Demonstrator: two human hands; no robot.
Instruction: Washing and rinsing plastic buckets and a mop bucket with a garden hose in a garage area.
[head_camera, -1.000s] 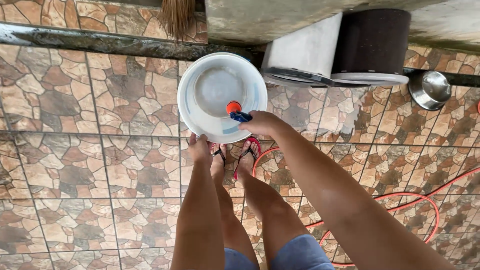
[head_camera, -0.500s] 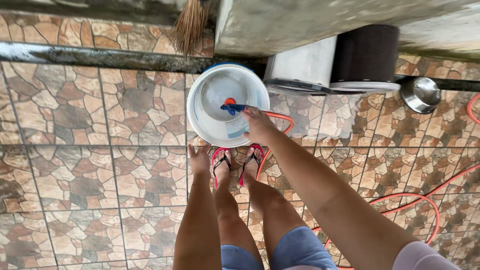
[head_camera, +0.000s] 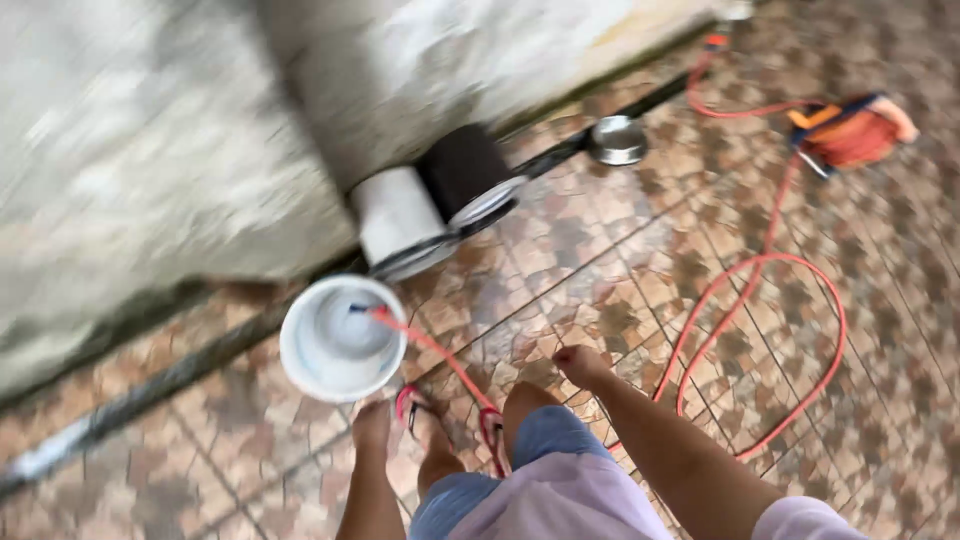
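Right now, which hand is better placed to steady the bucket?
Left, probably. The left hand hangs empty just below the bucket rim; the right hand is farther off, past the hose.

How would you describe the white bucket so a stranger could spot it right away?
Start at the rough grey wall along the top left and follow it down to the stone-patterned tile floor. The white bucket stands there, just ahead of the person's sandalled feet. Unlike the white and dark containers nearby, it stands open-mouthed, with the orange hose draped over its rim into it.

Even, soft daylight without hard shadows; heavy motion blur smears everything, worst upper left.
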